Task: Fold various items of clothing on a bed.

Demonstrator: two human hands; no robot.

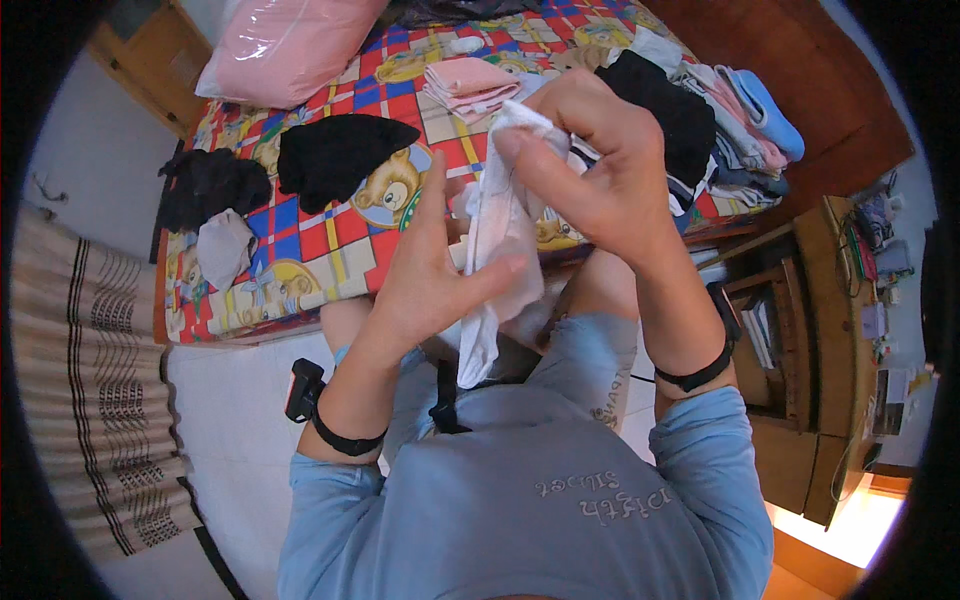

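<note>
My right hand (604, 169) pinches the top of a white piece of cloth (486, 300) between thumb and fingers. The cloth hangs down in a long, narrow fold above my lap, and its right side is blurred. At its left edge is my left hand (420, 281), with thumb and fingers spread. Its thumb crosses in front of the cloth while some fingertips are partly hidden behind it; I see no firm grip there. Beyond the hands, a folded pink towel (471, 84) lies on a bed with a bear-patterned sheet (330, 262).
Black garments (337, 157) and a crumpled pale cloth (225, 247) lie on the bed's left. Folded clothes (739, 120) are stacked at right, beside a black garment (660, 105). A plastic-wrapped pink bundle (292, 52) sits at the back. A wooden desk (817, 360) stands right; a curtain (97, 375) hangs left.
</note>
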